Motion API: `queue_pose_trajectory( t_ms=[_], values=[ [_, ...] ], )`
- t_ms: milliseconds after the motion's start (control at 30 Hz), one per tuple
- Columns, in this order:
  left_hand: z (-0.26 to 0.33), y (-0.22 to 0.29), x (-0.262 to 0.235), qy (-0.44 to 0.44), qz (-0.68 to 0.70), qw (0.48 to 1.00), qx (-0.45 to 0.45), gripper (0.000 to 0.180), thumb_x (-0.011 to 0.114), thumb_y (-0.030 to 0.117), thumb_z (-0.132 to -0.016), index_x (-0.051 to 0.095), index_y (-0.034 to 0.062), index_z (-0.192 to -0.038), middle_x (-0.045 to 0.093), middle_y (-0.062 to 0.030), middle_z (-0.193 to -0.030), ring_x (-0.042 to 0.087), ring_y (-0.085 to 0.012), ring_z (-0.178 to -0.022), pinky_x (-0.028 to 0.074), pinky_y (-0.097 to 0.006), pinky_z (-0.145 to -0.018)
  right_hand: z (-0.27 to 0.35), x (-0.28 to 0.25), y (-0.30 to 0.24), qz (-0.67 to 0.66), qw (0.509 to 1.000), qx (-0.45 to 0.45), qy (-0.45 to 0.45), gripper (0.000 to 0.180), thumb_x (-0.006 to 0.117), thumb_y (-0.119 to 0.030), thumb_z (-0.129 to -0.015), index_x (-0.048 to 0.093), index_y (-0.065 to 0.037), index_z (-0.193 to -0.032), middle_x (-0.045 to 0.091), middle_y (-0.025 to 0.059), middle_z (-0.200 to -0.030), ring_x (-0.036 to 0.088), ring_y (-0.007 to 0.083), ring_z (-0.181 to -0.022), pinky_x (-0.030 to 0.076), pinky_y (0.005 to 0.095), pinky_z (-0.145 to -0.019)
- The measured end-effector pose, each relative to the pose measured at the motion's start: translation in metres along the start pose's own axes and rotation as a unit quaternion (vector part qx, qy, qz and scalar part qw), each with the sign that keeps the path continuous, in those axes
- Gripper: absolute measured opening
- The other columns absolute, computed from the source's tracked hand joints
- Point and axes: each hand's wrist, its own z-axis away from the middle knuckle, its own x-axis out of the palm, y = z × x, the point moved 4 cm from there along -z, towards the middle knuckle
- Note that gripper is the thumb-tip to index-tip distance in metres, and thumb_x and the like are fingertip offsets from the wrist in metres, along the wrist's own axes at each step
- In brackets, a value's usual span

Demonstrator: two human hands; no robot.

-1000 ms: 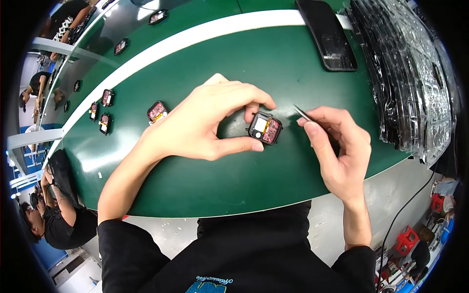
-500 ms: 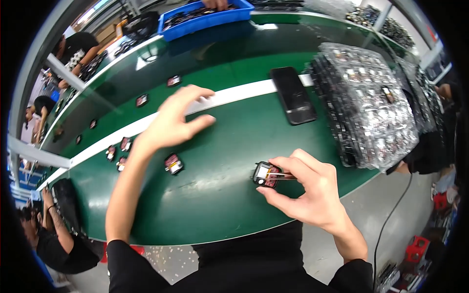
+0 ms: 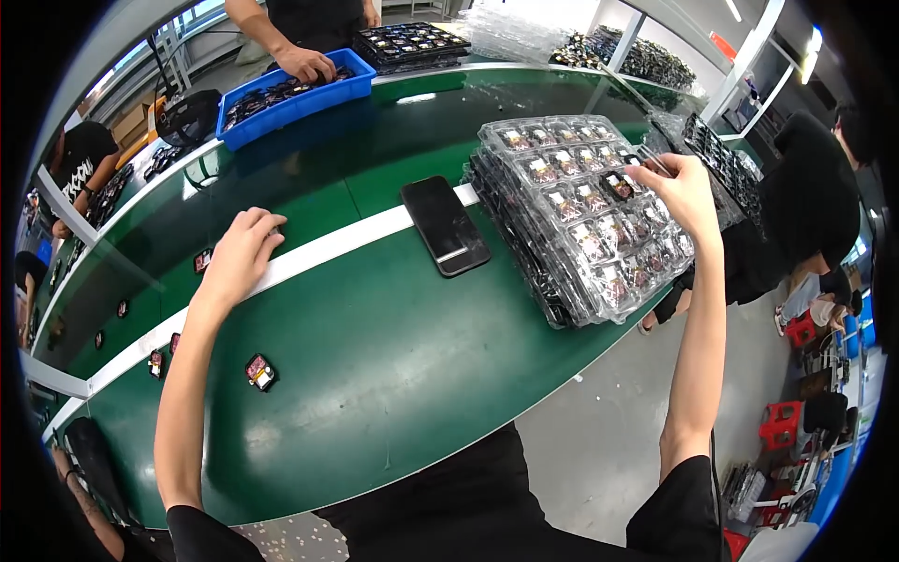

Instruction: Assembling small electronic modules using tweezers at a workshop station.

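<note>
My right hand [image 3: 682, 192] is over the upper right part of a stack of clear plastic blister trays [image 3: 576, 220]. It grips metal tweezers [image 3: 657, 161], and its finger and thumb pinch the edge of a small black electronic module [image 3: 632, 160], mostly covered. Just below the fingertips, another black-framed module [image 3: 618, 185] sits in a tray pocket. My left hand [image 3: 242, 255] rests on the green surface beyond the white strip, fingers curled together; what lies under the fingertips is hidden. Beside it is a small module [image 3: 202, 260]. Another module [image 3: 260, 372] lies on the near green tabletop.
A black phone [image 3: 445, 225] lies left of the tray stack, across the white strip [image 3: 328, 246]. Several modules are at the far left. Across the bench a person's hand [image 3: 304, 66] reaches into a blue bin [image 3: 300, 110] of dark parts. A metal frame post [image 3: 70, 206] stands at left.
My right hand has carried the module from above the near tabletop to the tray stack. The left hand has lowered, its spread fingers now curled. My view has turned rightward.
</note>
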Motion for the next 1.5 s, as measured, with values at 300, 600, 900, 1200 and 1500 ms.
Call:
queue_pose_trajectory(
  t_ms=[300, 600, 900, 1200, 1500],
  values=[
    [0.090, 0.161, 0.011, -0.118, 0.095, 0.962, 0.227, 0.023, 0.087, 0.018, -0.094, 0.080, 0.0123, -0.115, 0.074, -0.0051, -0.127, 0.070, -0.0275, -0.107, 0.060, -0.041, -0.088, 0.041, 0.008, -0.036, -0.213, 0.975, -0.043, -0.041, 0.038, 0.080, -0.027, -0.109, 0.080, 0.006, -0.128, 0.081, 0.0027, -0.111, 0.069, 0.0070, -0.099, 0.053, 0.0251, -0.094],
    [0.106, 0.152, 0.005, -0.059, 0.043, 0.992, 0.105, 0.077, 0.098, 0.052, -0.081, 0.073, 0.0059, -0.138, 0.069, -0.0081, -0.113, 0.065, -0.0272, -0.088, 0.051, -0.040, -0.077, 0.215, 0.081, -0.179, -0.337, 0.875, -0.169, -0.304, 0.028, 0.084, 0.003, -0.093, 0.085, 0.003, -0.121, 0.066, 0.0060, -0.075, 0.058, 0.0117, -0.062, 0.043, 0.0294, -0.057],
    [0.124, 0.129, 0.011, -0.120, 0.154, 0.974, 0.113, 0.070, 0.101, 0.036, -0.079, 0.078, 0.0074, -0.138, 0.070, -0.0044, -0.108, 0.068, -0.0231, -0.097, 0.049, -0.037, -0.081, 0.248, 0.174, -0.182, -0.413, 0.856, -0.106, -0.293, 0.022, 0.087, 0.001, -0.094, 0.089, 0.000, -0.116, 0.060, 0.0009, -0.064, 0.045, 0.0042, -0.056, 0.029, 0.0283, -0.051],
    [0.120, 0.130, 0.011, -0.146, 0.236, 0.960, 0.042, 0.061, 0.100, 0.025, -0.080, 0.079, 0.0045, -0.134, 0.076, -0.0083, -0.116, 0.070, -0.0258, -0.102, 0.050, -0.037, -0.087, 0.245, 0.187, -0.184, -0.451, 0.833, -0.114, -0.300, 0.014, 0.086, 0.005, -0.089, 0.088, 0.003, -0.102, 0.064, 0.0020, -0.065, 0.048, 0.0034, -0.053, 0.028, 0.0264, -0.049],
    [0.116, 0.125, 0.017, -0.146, 0.258, 0.954, 0.035, 0.063, 0.101, 0.027, -0.079, 0.082, 0.0025, -0.134, 0.076, -0.0082, -0.105, 0.068, -0.0227, -0.093, 0.051, -0.037, -0.083, 0.247, 0.191, -0.199, -0.383, 0.862, -0.179, -0.278, 0.013, 0.085, 0.008, -0.088, 0.086, 0.005, -0.100, 0.067, 0.0033, -0.069, 0.050, 0.0049, -0.054, 0.030, 0.0251, -0.051]
  ],
)
